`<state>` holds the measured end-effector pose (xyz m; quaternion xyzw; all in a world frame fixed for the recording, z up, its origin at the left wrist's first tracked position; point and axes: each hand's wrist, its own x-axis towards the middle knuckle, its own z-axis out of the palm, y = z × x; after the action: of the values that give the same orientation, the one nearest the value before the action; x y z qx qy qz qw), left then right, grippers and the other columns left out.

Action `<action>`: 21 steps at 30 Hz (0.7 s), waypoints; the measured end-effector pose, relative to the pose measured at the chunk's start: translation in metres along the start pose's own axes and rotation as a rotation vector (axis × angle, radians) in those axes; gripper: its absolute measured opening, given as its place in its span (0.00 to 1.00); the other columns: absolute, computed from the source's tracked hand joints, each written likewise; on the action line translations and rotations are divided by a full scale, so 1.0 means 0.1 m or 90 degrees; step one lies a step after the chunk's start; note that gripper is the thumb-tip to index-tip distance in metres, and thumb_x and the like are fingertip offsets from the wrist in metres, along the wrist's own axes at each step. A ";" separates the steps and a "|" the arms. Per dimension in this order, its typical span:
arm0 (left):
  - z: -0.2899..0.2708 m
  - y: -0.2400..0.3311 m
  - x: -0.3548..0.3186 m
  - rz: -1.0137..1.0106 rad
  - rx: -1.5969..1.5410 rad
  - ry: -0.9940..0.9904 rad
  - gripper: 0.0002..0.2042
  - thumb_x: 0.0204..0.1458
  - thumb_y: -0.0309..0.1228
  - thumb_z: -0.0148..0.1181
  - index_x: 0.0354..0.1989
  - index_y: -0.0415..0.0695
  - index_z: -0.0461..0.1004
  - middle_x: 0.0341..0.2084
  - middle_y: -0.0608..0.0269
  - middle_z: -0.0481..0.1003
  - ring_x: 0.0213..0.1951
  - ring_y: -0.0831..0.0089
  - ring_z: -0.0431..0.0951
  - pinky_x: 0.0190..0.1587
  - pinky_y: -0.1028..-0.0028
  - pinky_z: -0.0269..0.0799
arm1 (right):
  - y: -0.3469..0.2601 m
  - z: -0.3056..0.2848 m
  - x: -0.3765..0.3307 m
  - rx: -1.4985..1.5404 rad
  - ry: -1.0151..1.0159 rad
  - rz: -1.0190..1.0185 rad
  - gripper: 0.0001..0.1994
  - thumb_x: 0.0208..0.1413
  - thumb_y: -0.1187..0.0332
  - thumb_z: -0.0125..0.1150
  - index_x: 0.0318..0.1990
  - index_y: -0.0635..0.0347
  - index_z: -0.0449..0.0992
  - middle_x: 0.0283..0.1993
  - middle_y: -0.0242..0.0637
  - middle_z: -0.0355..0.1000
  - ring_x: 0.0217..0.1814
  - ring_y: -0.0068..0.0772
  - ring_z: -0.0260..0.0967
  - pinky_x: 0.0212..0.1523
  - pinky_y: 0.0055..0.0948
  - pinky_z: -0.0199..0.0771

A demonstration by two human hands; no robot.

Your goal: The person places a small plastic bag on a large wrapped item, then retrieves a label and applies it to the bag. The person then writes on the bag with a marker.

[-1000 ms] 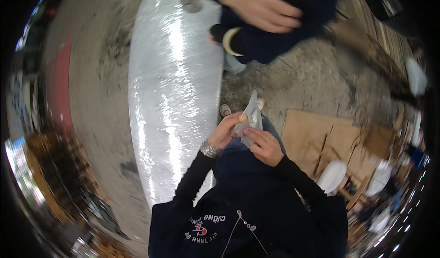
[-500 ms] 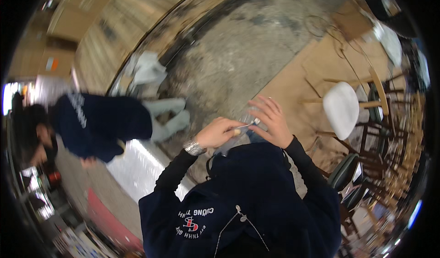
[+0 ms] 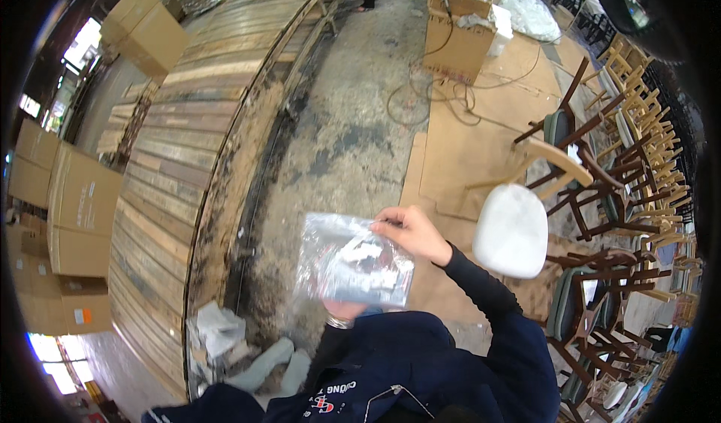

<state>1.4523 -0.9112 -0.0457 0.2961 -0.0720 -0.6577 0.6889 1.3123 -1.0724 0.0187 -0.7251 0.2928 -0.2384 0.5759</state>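
Observation:
A clear plastic bag (image 3: 351, 261) with small white and dark pieces inside is held up in front of my chest. My right hand (image 3: 411, 232) pinches its upper right corner. My left hand (image 3: 342, 309) grips the bag from below and is mostly hidden behind it; only the wrist with a metal watch shows. Both arms are in dark blue sleeves.
A white moulded chair seat (image 3: 512, 230) stands just right of my right arm. Stacked wooden chairs (image 3: 616, 167) fill the right side. A long wall of wooden planks (image 3: 188, 145) curves along the left, with cardboard boxes (image 3: 71, 213) beyond. An open cardboard box (image 3: 460, 32) with cables sits ahead.
The view has swung away from the other person and the wrapped roll toward the concrete floor and chairs. The bag is now spread flat between both hands instead of bunched.

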 end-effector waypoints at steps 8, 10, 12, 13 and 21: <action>0.50 0.28 3.03 -0.164 -0.048 -0.036 0.27 0.60 0.38 0.50 0.65 0.39 0.55 0.61 0.52 0.62 0.62 0.58 0.63 0.61 0.56 0.62 | 0.82 -1.34 1.74 0.045 0.312 0.159 0.09 0.56 0.70 0.60 0.36 0.70 0.76 0.23 0.36 0.73 0.25 0.19 0.68 0.26 0.22 0.67; 0.68 0.38 3.67 -0.280 0.013 -0.021 0.22 0.59 0.26 0.52 0.61 0.36 0.60 0.57 0.53 0.67 0.58 0.62 0.69 0.57 0.62 0.69 | 0.84 -1.71 2.03 0.018 0.414 0.135 0.07 0.55 0.72 0.62 0.36 0.70 0.76 0.23 0.37 0.73 0.24 0.19 0.68 0.27 0.22 0.67; 0.87 0.48 4.30 -0.259 0.131 -0.113 0.20 0.57 0.26 0.55 0.59 0.38 0.64 0.54 0.55 0.70 0.55 0.64 0.72 0.56 0.63 0.69 | 0.91 -2.12 2.31 -0.023 0.456 0.111 0.07 0.54 0.73 0.62 0.35 0.69 0.77 0.24 0.39 0.74 0.24 0.21 0.69 0.27 0.22 0.68; 0.98 0.50 4.66 -0.228 0.169 -0.185 0.19 0.56 0.26 0.57 0.57 0.40 0.66 0.52 0.56 0.71 0.53 0.64 0.73 0.56 0.63 0.70 | 0.97 -2.36 2.45 -0.055 0.480 0.092 0.07 0.54 0.73 0.62 0.35 0.69 0.77 0.24 0.40 0.74 0.24 0.21 0.69 0.27 0.22 0.68; 1.75 0.57 7.47 -0.261 0.330 -0.150 0.18 0.55 0.28 0.60 0.55 0.41 0.67 0.47 0.63 0.74 0.49 0.71 0.74 0.50 0.66 0.72 | 1.91 -4.14 4.24 0.030 0.512 0.159 0.10 0.54 0.71 0.62 0.40 0.68 0.75 0.29 0.43 0.76 0.28 0.25 0.73 0.31 0.24 0.70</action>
<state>1.5089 -1.6772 -0.0909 0.3913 -0.2545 -0.7718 0.4318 1.3041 -1.6890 -0.0714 -0.5200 0.5740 -0.4375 0.4569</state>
